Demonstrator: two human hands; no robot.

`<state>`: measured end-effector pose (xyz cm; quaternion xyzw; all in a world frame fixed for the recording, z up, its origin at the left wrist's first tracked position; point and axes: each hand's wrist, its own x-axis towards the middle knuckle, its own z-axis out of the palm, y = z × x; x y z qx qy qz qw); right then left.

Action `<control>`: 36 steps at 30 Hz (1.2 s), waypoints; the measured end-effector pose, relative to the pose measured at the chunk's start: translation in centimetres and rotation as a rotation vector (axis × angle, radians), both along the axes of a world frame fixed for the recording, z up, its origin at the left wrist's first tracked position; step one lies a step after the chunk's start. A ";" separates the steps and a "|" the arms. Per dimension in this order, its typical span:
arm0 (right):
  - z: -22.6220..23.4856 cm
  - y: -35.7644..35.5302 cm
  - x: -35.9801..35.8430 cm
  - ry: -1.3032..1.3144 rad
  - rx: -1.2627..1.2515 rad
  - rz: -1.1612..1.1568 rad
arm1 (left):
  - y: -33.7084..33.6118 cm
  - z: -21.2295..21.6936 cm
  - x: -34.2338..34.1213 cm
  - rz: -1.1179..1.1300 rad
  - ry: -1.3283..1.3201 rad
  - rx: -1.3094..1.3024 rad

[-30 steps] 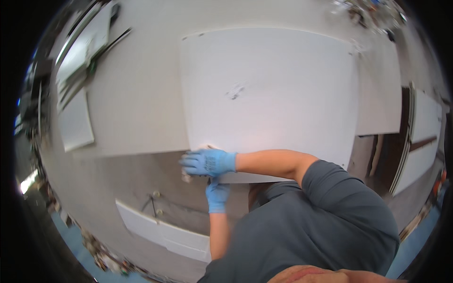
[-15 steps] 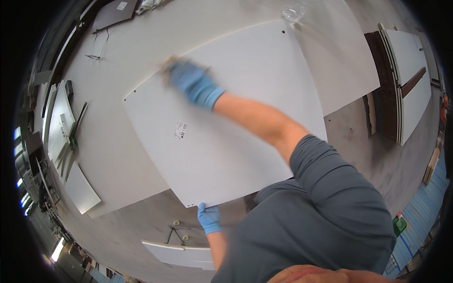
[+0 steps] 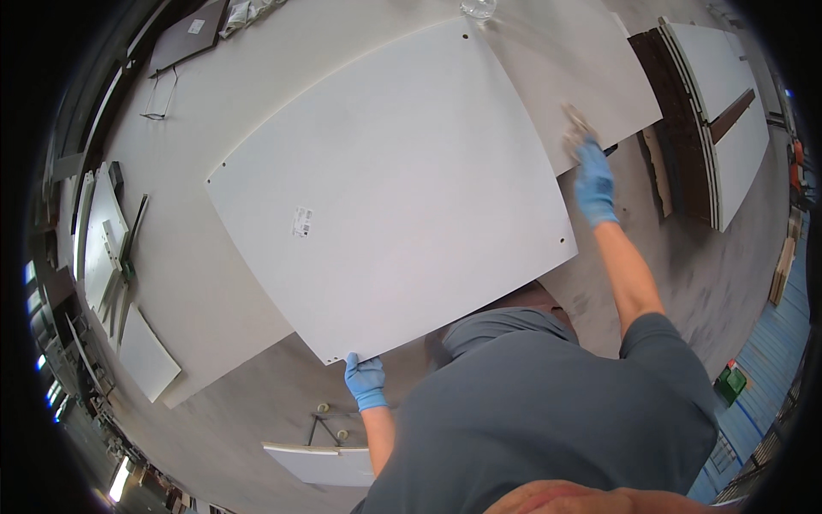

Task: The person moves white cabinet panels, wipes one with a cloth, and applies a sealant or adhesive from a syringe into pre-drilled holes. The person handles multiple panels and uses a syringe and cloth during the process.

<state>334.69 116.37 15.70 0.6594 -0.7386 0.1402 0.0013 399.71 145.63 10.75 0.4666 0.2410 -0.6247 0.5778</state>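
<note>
A large white panel point(image 3: 402, 171) lies flat on a bigger pale board point(image 3: 214, 283), with a small label point(image 3: 302, 222) and dark holes near its corners. At the panel's near left corner, my left hand point(image 3: 366, 382) in a blue glove grips the near edge. Out past the panel's right edge is my right hand point(image 3: 595, 184), also blue-gloved and a little blurred. Its fingers close on a crumpled beige cloth point(image 3: 578, 127), held above the board's right part; motion smears the cloth's outline.
Stacked white and brown panels point(image 3: 732, 128) stand at the right. More narrow panels point(image 3: 107, 240) lie at the left. Eyeglasses point(image 3: 157, 114) and a dark brown panel point(image 3: 190, 36) are at the far left, a clear plastic item point(image 3: 478, 8) at the far edge. A wheeled frame point(image 3: 330, 424) sits below.
My right hand has swept the cloth from the panel's far left edge to beyond its right side. My left hand keeps its hold on the near edge. The view has shifted slightly.
</note>
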 end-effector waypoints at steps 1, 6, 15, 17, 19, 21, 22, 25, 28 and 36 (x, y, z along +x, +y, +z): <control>0.7 1.8 -2.1 -0.048 -0.087 -0.156 | 0.0 -0.1 0.0 0.007 -0.020 0.036; 4.5 0.8 -0.8 0.008 -0.343 -0.104 | -0.1 -0.5 0.0 -0.031 -0.036 0.014; 0.1 0.6 18.5 -0.280 -0.038 0.401 | -0.7 -0.5 0.9 -0.090 -0.062 0.072; -1.0 -0.7 11.5 -0.665 -0.095 0.163 | -0.5 -0.5 0.9 -0.097 -0.080 0.092; -0.8 -2.4 3.6 -0.129 -0.263 0.059 | -0.5 -0.5 0.8 -0.094 -0.052 0.068; 0.3 -2.5 0.3 -0.016 -0.304 -0.097 | -0.4 -0.4 0.8 -0.090 -0.053 0.063; 1.1 -1.9 0.6 0.007 -0.340 -0.120 | -0.5 -0.5 0.8 -0.086 -0.045 0.069; 3.4 2.9 8.1 -0.298 -0.226 0.105 | -0.7 -0.3 0.9 -0.085 -0.040 0.106; 2.5 9.2 20.3 -0.579 0.237 0.384 | -0.9 0.0 0.9 -0.107 -0.032 0.074; -1.0 12.7 2.6 -0.140 -0.124 -0.117 | -1.5 0.7 1.1 -0.138 -0.034 0.094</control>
